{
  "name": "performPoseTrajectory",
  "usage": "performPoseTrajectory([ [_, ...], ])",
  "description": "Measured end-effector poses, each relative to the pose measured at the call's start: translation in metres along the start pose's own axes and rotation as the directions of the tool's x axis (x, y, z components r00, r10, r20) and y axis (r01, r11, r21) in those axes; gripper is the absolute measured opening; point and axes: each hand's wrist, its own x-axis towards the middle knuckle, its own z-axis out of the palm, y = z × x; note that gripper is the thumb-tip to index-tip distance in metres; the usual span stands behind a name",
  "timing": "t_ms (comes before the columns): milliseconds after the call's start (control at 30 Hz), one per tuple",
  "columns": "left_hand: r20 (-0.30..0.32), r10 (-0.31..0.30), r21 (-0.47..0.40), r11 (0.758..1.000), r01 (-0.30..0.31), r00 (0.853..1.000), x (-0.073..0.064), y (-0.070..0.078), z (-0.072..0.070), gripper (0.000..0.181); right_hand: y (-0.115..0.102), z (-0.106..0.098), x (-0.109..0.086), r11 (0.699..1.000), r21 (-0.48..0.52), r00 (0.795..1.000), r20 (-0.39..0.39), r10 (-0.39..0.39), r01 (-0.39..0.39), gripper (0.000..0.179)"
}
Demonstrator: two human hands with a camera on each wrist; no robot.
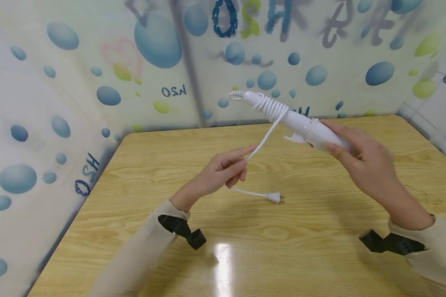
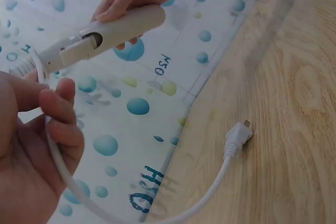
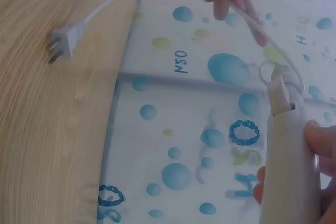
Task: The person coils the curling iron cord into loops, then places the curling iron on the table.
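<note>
A white curling iron (image 1: 299, 123) is held up above the table, slanting, with its cord end to the upper left in the head view. My right hand (image 1: 371, 161) grips its thick end, thumb on the near side. Several turns of white cord (image 1: 269, 134) wrap the narrower handle. Between thumb and fingers, my left hand (image 1: 223, 171) pinches the cord a short way from the coils. From that hand the loose end runs down to a two-pin plug (image 1: 274, 197) just above or on the table. A lever (image 2: 79, 52) sticks out from the iron's side.
The wood-grain table (image 1: 301, 247) lies below both hands, with a bright glare near its front. Behind it and at the left stand walls covered with a bubble-patterned sheet (image 1: 134, 103). Black wrist cameras (image 1: 182, 231) sit on both sleeves.
</note>
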Motion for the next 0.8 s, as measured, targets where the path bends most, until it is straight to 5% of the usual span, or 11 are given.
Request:
performPoseTrajectory([
  [133,0.060,-0.037,-0.035,0.999,0.039,0.997,0.001,-0.014,0.000,0.043,-0.002,-0.001,-0.002,0.987,0.159,0.998,0.066,0.022,-0.033,0.043],
  [300,0.084,-0.036,-0.043,0.998,0.040,0.996,0.008,-0.025,-0.002,0.041,-0.002,0.000,-0.004,0.942,0.336,0.988,0.148,-0.042,-0.010,0.042],
  [533,0.043,-0.085,-0.018,0.996,0.086,0.995,0.023,-0.038,-0.018,0.033,-0.001,-0.002,-0.003,0.919,0.394,0.956,0.274,-0.104,-0.013,0.041],
  [667,0.021,-0.154,0.040,0.987,0.153,0.988,0.033,-0.045,-0.024,0.026,0.005,-0.001,-0.004,0.891,0.453,0.932,0.327,-0.159,-0.007,0.043],
  [800,-0.025,-0.196,0.194,0.961,0.197,0.980,0.040,-0.050,-0.033,0.017,0.008,-0.004,-0.005,0.861,0.508,0.901,0.371,-0.225,0.006,0.045],
])
